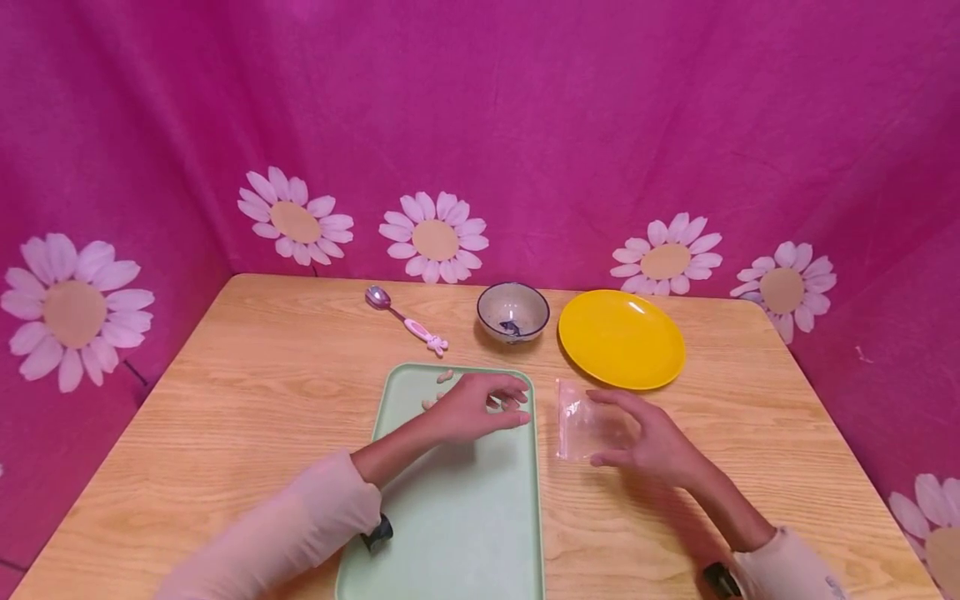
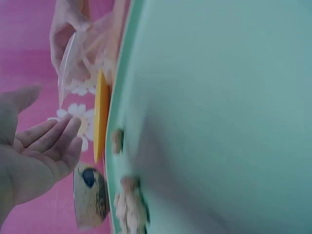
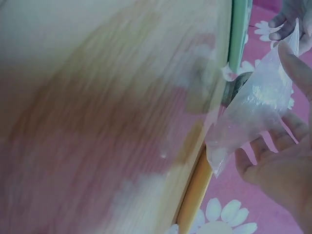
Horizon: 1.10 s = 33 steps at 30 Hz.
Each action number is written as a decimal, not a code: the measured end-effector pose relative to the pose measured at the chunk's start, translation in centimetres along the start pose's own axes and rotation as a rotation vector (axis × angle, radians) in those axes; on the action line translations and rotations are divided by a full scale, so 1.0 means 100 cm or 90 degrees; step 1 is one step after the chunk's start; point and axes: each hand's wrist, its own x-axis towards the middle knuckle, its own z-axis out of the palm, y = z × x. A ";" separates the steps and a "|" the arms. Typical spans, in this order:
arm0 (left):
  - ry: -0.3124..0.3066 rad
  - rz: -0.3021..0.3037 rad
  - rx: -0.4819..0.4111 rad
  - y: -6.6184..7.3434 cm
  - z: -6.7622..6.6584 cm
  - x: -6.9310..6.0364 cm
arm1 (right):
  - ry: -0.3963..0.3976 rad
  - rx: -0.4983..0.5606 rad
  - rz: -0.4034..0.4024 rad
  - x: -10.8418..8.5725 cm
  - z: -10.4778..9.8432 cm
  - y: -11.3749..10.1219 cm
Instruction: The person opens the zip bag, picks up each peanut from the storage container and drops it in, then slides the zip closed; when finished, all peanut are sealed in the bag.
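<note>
My left hand point(image 1: 480, 408) hovers over the far right part of a pale green tray point(image 1: 465, 525), fingers loosely bent and holding nothing. Partly behind it on the tray lie small pale pieces point(image 1: 445, 377) that look like unshelled peanuts; a heap of them point(image 2: 130, 209) shows in the left wrist view. To the right of the tray is a clear plastic zip bag point(image 1: 573, 421). My right hand point(image 1: 652, 442) is at the bag's right side, thumb and fingers spread apart around it. In the right wrist view, the bag point(image 3: 263, 102) stands up at a slant; whether the fingers touch it I cannot tell.
Behind the tray lie a spoon with a pink rabbit handle point(image 1: 416, 327), a small blue-rimmed bowl point(image 1: 513, 312) and a yellow oval plate point(image 1: 622, 340). All rest on a wooden table point(image 1: 247, 400). A magenta curtain with daisies point(image 1: 525, 125) surrounds its back and sides.
</note>
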 end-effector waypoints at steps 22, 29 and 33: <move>-0.025 -0.146 -0.295 0.019 0.027 0.022 | 0.032 0.015 -0.074 -0.004 0.010 -0.008; -0.031 -0.165 -0.330 0.021 0.031 0.022 | 0.031 0.000 -0.088 -0.005 0.010 -0.008; -0.031 -0.175 -0.332 0.023 0.032 0.022 | 0.012 -0.006 -0.087 -0.006 0.006 -0.011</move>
